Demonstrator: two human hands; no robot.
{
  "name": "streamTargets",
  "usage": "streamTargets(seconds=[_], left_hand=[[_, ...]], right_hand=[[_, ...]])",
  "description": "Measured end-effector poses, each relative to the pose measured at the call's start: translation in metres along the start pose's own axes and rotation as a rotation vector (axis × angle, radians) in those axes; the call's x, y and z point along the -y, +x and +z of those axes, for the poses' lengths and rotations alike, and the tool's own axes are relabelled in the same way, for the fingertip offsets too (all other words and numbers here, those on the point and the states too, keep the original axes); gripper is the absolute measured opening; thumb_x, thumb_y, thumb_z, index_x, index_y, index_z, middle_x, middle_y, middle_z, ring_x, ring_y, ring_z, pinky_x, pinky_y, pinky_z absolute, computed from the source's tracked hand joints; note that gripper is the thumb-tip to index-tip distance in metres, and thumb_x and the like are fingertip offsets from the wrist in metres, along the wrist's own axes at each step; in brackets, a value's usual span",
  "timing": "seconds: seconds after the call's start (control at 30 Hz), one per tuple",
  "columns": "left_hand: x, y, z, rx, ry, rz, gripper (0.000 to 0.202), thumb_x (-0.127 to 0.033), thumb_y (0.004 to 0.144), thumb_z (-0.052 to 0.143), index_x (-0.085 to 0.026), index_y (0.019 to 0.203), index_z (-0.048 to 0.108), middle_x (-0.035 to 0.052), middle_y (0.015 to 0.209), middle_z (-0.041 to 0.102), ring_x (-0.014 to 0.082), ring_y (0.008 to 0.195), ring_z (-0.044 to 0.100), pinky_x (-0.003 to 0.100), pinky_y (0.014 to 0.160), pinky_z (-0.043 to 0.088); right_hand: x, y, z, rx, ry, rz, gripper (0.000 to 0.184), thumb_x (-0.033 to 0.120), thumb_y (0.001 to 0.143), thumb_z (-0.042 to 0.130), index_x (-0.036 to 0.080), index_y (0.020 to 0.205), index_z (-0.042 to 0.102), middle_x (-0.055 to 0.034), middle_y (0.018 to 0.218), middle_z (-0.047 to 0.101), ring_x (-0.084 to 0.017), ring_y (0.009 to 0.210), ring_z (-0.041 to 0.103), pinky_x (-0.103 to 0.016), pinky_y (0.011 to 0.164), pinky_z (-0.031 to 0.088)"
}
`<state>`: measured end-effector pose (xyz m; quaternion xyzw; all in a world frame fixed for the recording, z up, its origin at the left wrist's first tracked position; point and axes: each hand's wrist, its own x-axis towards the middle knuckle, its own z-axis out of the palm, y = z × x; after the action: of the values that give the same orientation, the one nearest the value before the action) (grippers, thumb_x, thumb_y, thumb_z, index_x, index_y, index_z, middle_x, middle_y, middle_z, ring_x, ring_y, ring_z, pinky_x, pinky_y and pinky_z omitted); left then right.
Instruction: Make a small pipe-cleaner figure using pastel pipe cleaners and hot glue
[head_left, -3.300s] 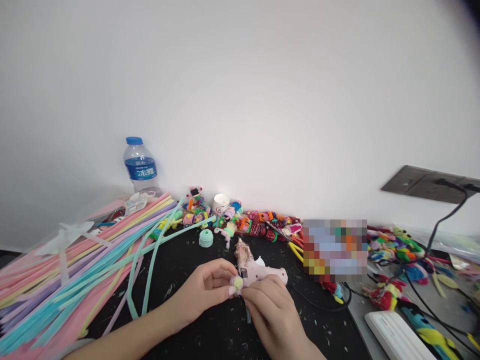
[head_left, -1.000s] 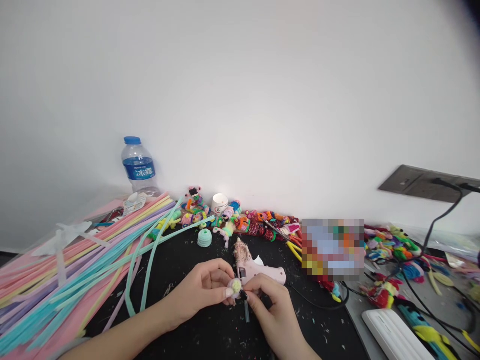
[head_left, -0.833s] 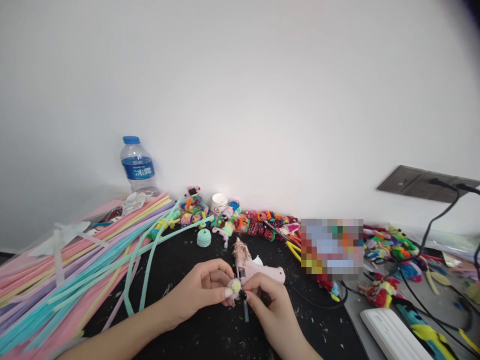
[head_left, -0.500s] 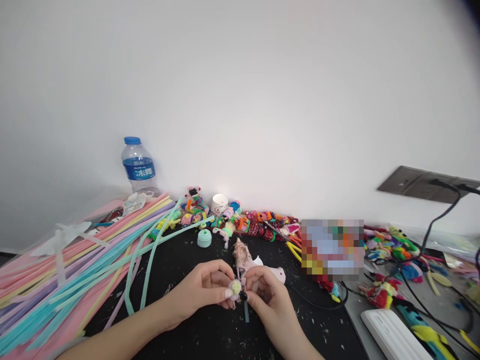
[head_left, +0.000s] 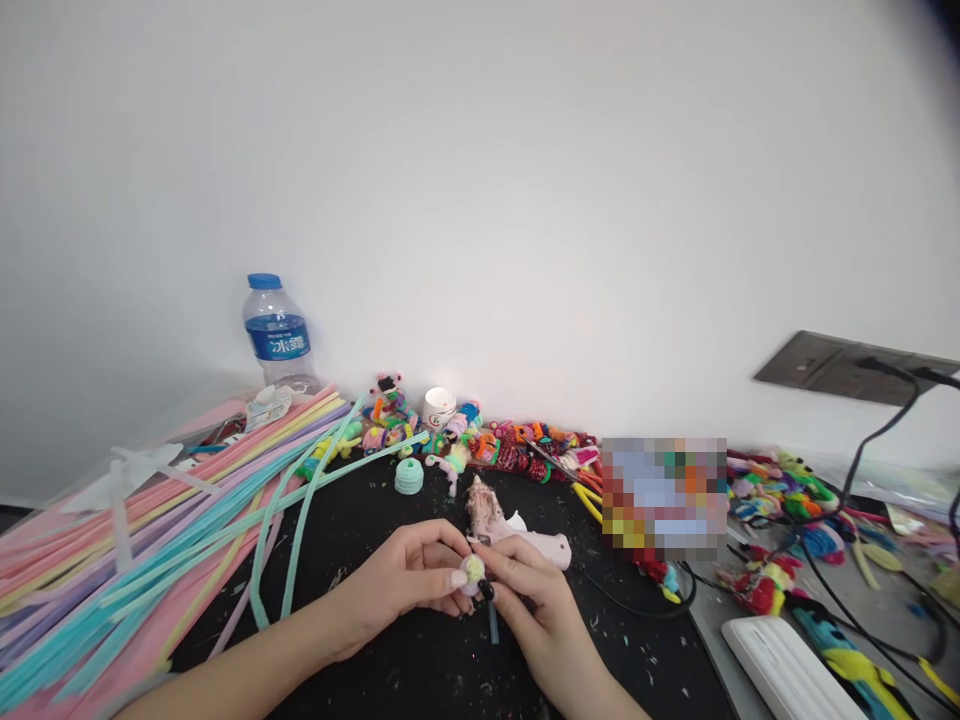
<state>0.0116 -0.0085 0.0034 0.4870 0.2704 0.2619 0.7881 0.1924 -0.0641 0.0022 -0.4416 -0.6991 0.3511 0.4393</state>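
Between my fingertips is a small fuzzy piece [head_left: 473, 571], pale lilac with a yellow centre, apparently wound pipe cleaner. My left hand [head_left: 420, 575] pinches it from the left. From the right, my right hand [head_left: 521, 585] closes thumb and index finger on its edge. A black spot shows by the right thumb; I cannot tell whether it is a nail or a bead. Just beyond my hands lies a pale pink glue gun [head_left: 544, 545] with a grimy nozzle, and a translucent glue stick [head_left: 493, 622] shows below my right fingers. A mint-green coil [head_left: 409, 477] stands farther back.
Bundled pastel pipe cleaners [head_left: 187, 540] cover the left side, near a water bottle [head_left: 277, 335]. Several colourful pipe-cleaner figures and a paper cup [head_left: 439, 408] line the wall. To the right are black cables [head_left: 847, 490], a white power strip [head_left: 787, 670] and a wall socket [head_left: 825, 365].
My right fingers have moved slightly left and closed in over the top of the fuzzy piece, which has tilted a little. My left hand has stayed almost still.
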Motion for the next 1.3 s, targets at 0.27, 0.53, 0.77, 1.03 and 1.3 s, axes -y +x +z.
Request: streamTargets(seconds=[0.27,0.53,0.77,1.03,1.3], left_hand=[[0.0,0.0008,0.0024,-0.001,-0.021,0.002,0.026,-0.026,0.073,0.069,-0.015,0.092,0.054,0.0049,0.079,0.067,0.0158,0.072,0.063,0.028,0.069,0.046],[0.0009,0.0015,0.0032,0.014,-0.044,0.021,0.027,-0.025,0.074,0.068,-0.017,0.091,0.049,0.0025,0.076,0.066,0.0139,0.07,0.062,0.027,0.068,0.045],[0.0026,0.0034,0.0009,0.001,-0.021,0.046,0.028,-0.026,0.073,0.069,-0.016,0.091,0.05,0.0037,0.078,0.067,0.0151,0.072,0.062,0.028,0.068,0.046],[0.0012,0.0026,0.0007,-0.009,0.028,0.069,0.024,-0.026,0.071,0.07,-0.016,0.084,0.053,0.0037,0.076,0.068,0.0162,0.071,0.063,0.029,0.068,0.046],[0.0014,0.0027,-0.0015,-0.004,0.06,0.092,0.023,-0.028,0.072,0.069,-0.015,0.082,0.053,0.0049,0.077,0.069,0.017,0.071,0.063,0.03,0.068,0.047]], right_hand=[[0.0041,0.0024,0.0004,-0.024,-0.024,0.036,0.035,0.011,0.086,0.05,0.029,0.113,0.064,-0.0028,0.085,0.06,-0.017,0.079,0.056,-0.028,0.072,0.043],[0.0032,0.0004,0.0015,-0.057,-0.034,0.041,0.034,0.011,0.085,0.051,0.029,0.111,0.065,-0.0031,0.084,0.061,-0.017,0.077,0.057,-0.028,0.07,0.043],[0.0034,0.0001,0.001,-0.077,-0.01,0.054,0.03,0.012,0.085,0.054,0.028,0.106,0.068,-0.003,0.083,0.063,-0.017,0.077,0.058,-0.027,0.07,0.044],[0.0023,0.0014,0.0001,-0.073,0.083,0.096,0.021,0.023,0.085,0.056,0.027,0.099,0.071,-0.0042,0.081,0.064,-0.018,0.076,0.059,-0.029,0.069,0.045],[-0.0015,0.0029,-0.0005,-0.064,0.14,0.115,0.019,0.027,0.084,0.058,0.028,0.097,0.072,-0.0044,0.08,0.064,-0.019,0.076,0.058,-0.03,0.069,0.045]])
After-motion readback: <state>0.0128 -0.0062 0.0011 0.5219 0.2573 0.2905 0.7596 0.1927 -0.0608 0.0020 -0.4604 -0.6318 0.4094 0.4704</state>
